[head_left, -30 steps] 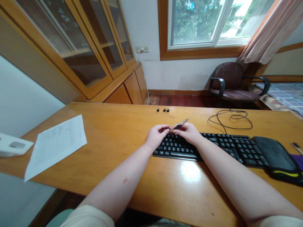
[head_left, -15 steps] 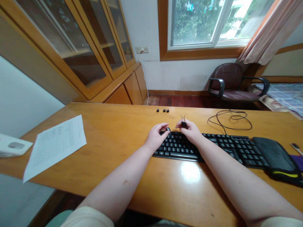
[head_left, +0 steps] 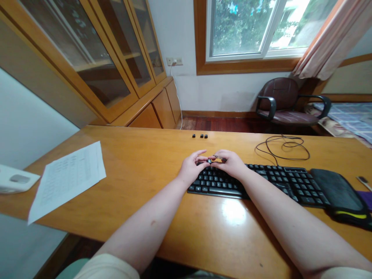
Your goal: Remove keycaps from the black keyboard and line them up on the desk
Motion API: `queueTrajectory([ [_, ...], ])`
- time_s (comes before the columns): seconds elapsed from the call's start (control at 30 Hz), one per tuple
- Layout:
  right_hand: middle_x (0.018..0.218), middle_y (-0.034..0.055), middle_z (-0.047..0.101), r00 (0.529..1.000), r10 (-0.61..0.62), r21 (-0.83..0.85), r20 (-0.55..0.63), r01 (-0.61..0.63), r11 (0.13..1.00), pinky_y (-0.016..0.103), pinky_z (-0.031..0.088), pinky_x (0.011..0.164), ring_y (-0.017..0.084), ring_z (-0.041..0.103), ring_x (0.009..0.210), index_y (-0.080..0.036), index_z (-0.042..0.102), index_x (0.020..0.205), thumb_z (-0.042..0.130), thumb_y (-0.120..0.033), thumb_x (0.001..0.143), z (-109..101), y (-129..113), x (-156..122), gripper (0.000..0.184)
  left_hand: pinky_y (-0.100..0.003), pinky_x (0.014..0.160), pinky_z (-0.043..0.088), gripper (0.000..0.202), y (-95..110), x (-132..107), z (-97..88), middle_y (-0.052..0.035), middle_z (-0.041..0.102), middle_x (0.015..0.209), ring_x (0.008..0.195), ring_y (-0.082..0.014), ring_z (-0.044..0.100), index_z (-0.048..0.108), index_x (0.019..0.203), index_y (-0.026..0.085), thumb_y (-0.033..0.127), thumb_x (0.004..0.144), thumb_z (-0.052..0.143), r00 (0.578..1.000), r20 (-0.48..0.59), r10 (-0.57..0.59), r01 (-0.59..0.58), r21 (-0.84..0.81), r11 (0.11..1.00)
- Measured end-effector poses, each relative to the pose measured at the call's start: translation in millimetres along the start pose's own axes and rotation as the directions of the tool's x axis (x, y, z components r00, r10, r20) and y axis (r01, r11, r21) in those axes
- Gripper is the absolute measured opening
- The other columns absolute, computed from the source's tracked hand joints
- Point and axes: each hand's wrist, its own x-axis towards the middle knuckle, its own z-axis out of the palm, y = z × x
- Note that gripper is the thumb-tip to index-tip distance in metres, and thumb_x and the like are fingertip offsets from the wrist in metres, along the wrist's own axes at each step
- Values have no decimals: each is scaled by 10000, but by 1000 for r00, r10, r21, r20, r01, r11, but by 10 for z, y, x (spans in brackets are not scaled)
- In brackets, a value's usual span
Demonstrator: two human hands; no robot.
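Observation:
My left hand is closed, with a small black keycap pinched at its fingertips above the left end of a black keyboard. Right beside it, my right hand is closed on a wire keycap puller, whose prongs point left toward that keycap. The fingertips of both hands meet around the keycap. Part of the puller is hidden by my right fingers. Three loose keycaps lie near the far edge of the desk.
The keyboard's coiled cable lies behind it on the wooden desk. A black pouch with a yellow stripe touches the keyboard's right end, with a brush farther right. Paper sheets and a white object are at the left.
My right hand has turned and moved left, so the puller's prongs, upright before, now point at the keycap in my left hand. That keycap has shifted slightly to the right.

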Motion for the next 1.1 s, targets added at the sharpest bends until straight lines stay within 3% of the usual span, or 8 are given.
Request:
queueTrajectory([
  [0.2,826,22,686,987,159,-1,-5,-159,987,274,447,694,160,603,747,-207,707,851,682,-330,712,-2,-85,-15,188,-386,915,480,518,31,-10,-24,-122,660,1079,931,-201,649,547,1183,166,228,697,716,998,17,64,-65,50,997],
  [0.3,768,19,689,938,334,34,-90,-333,942,274,429,606,153,573,648,-196,710,856,684,-352,691,-71,-111,48,228,-375,924,463,408,12,29,-101,-118,647,1094,967,-199,630,579,1134,170,291,754,665,993,-58,107,-100,119,988],
  [0.37,785,33,698,903,401,78,-156,-394,916,283,442,629,160,586,663,-179,708,881,698,-344,670,-160,-95,152,268,-363,883,476,320,-28,77,-157,-108,669,998,925,-194,638,603,1063,154,335,799,603,989,-131,63,-50,100,994],
  [0.5,855,64,709,886,428,52,-178,-426,903,307,459,748,186,629,786,-159,703,930,696,-263,668,-357,51,461,282,-317,763,492,292,-142,181,-233,-73,665,823,746,-157,640,614,923,132,395,814,548,963,-257,-81,74,-35,997],
  [0.6,855,64,710,873,454,-54,-179,-469,881,301,466,710,191,633,765,-171,717,879,700,-241,659,-412,254,686,232,-285,725,479,302,-206,222,-251,-53,650,778,706,-138,622,617,885,136,418,809,538,945,-303,-127,98,-108,989],
  [0.83,842,62,705,838,528,-135,-135,-544,828,250,466,670,166,634,739,-146,703,863,700,-217,642,-256,690,992,232,-266,687,465,318,-239,246,-245,-50,640,741,675,-135,608,618,838,131,438,779,561,944,-290,-161,121,-151,981],
  [1.1,634,34,663,831,553,-242,-63,-551,799,239,429,545,137,578,543,-149,704,829,695,-289,629,-110,900,1098,245,-276,696,474,323,-216,237,-238,-52,648,746,674,-135,612,618,826,131,443,796,542,947,-282,-154,121,-131,984],
])
